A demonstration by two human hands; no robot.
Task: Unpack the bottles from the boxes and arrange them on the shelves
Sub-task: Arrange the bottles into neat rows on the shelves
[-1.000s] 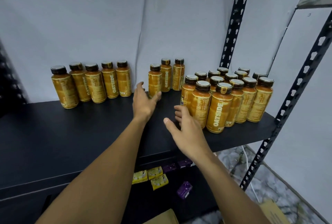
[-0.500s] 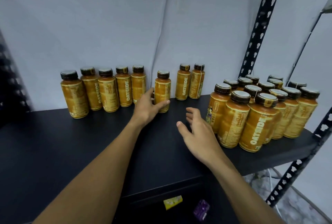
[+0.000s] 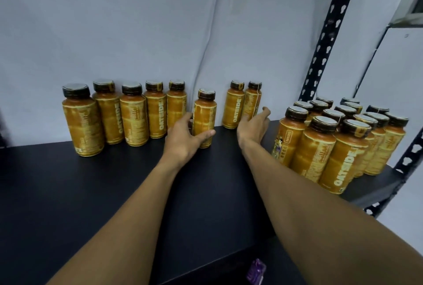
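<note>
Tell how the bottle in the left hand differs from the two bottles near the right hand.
The held bottle stands alone, forward of the wall; the pair stands side by side, nearer it. The left hand holds the held bottle; the right hand only stretches toward the pair. All are upright, orange, dark-capped.

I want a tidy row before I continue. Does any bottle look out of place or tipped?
One bottle, gripped by the left hand, stands forward of the back row, with a gap to its right. All are upright; nothing spilled.

Left hand curled, gripping; right hand outstretched, fingers straight
</note>
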